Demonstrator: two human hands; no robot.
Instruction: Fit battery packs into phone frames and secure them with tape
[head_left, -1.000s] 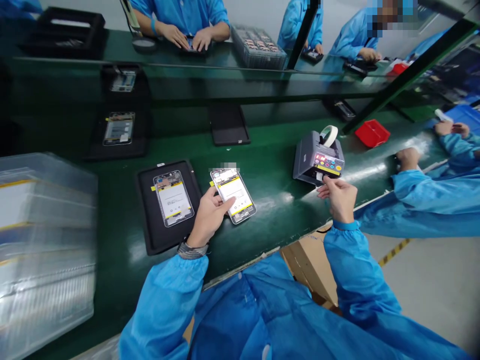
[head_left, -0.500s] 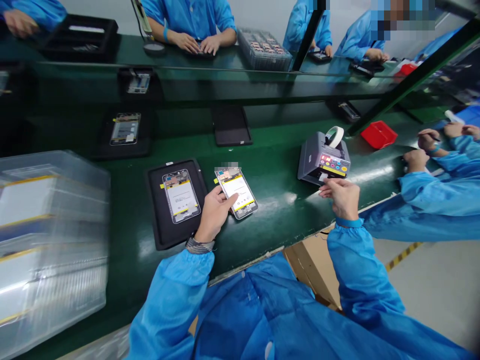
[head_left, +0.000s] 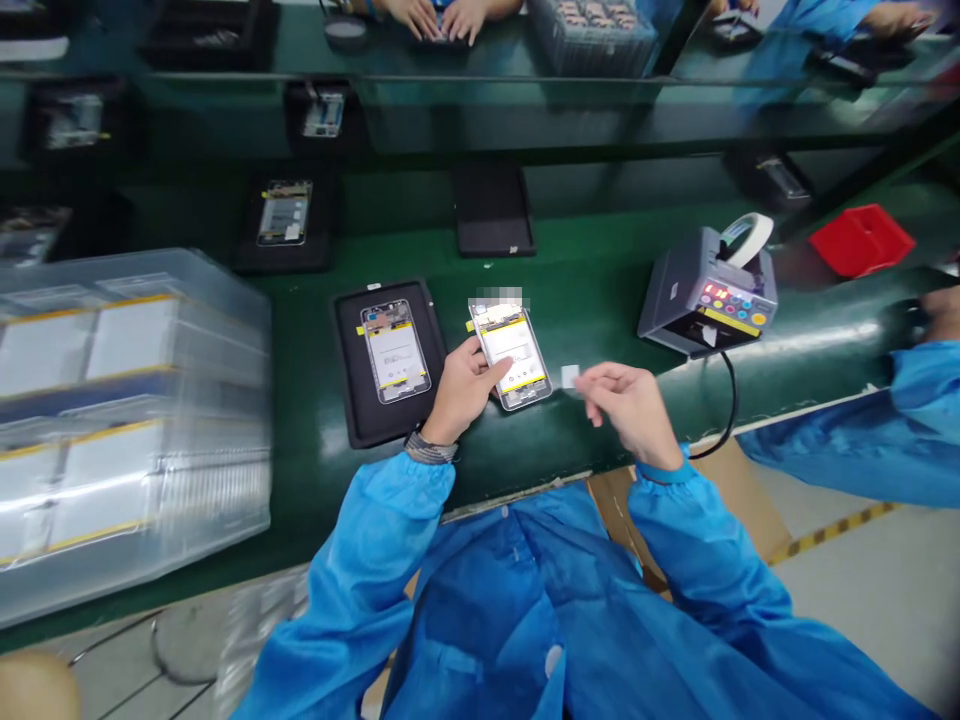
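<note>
My left hand point(head_left: 465, 390) grips an opened smartphone point(head_left: 516, 352) by its left edge, the thumb lying across its white battery. My right hand point(head_left: 626, 405) pinches a small white piece of tape point(head_left: 571, 377) between thumb and fingertips, just right of that phone and apart from it. To the left, a second opened phone point(head_left: 396, 352) lies on a black tray point(head_left: 358, 425). Right of my hands stands a grey tape dispenser point(head_left: 679, 290) with a roll of white tape point(head_left: 748, 240) on top and lit buttons on its front.
Clear plastic trays of batteries point(head_left: 247, 400) are stacked at the left. Beyond lie a black tray point(head_left: 491, 212) and another tray with an opened phone point(head_left: 285, 212). A red bin point(head_left: 861, 242) stands at the right. Co-workers' hands point(head_left: 439, 18) show across the bench.
My right hand has moved left from the dispenser, bringing the piece of tape near the held phone. My left hand still holds the phone. The camera view has tilted down.
</note>
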